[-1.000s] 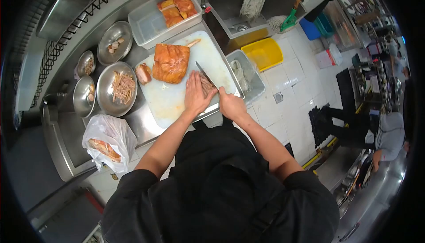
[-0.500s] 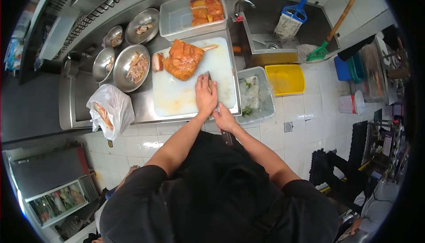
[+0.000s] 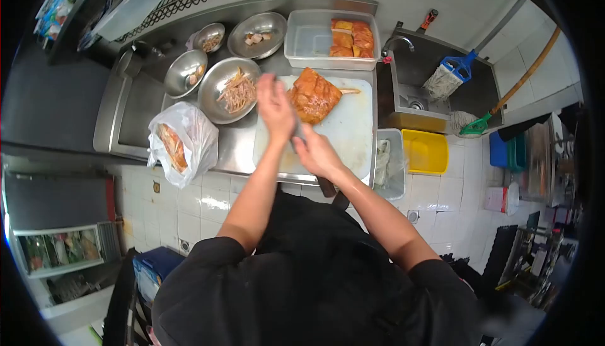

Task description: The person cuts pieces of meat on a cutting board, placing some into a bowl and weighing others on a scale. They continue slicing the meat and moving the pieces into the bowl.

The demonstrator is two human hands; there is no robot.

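Observation:
My right hand [image 3: 317, 155] is closed on a knife over the near part of the white cutting board [image 3: 346, 138]. The brown knife handle [image 3: 326, 186] sticks out below that hand toward my body, and the blade lies partly hidden between my hands. My left hand [image 3: 275, 109], slightly blurred, has its fingers stretched out at the board's left edge, beside the blade. Just right of its fingers sits a large orange-brown roasted piece of meat [image 3: 315, 97] with a bone pointing right. Left of the fingers stands a steel bowl [image 3: 213, 82] of shredded meat.
Smaller steel bowls [image 3: 178, 69] hold meat bits. Behind the board, a clear plastic tub [image 3: 305, 36] contains meat blocks. A white plastic bag [image 3: 203, 138] stands at the counter's front. To the right are a sink [image 3: 403, 97] with mops and a yellow bin [image 3: 435, 163] on the floor.
The view has shifted, so the counter appears farther right. My left hand has moved left across the board toward the bowl, its fingers off the blade. My right hand still grips the knife.

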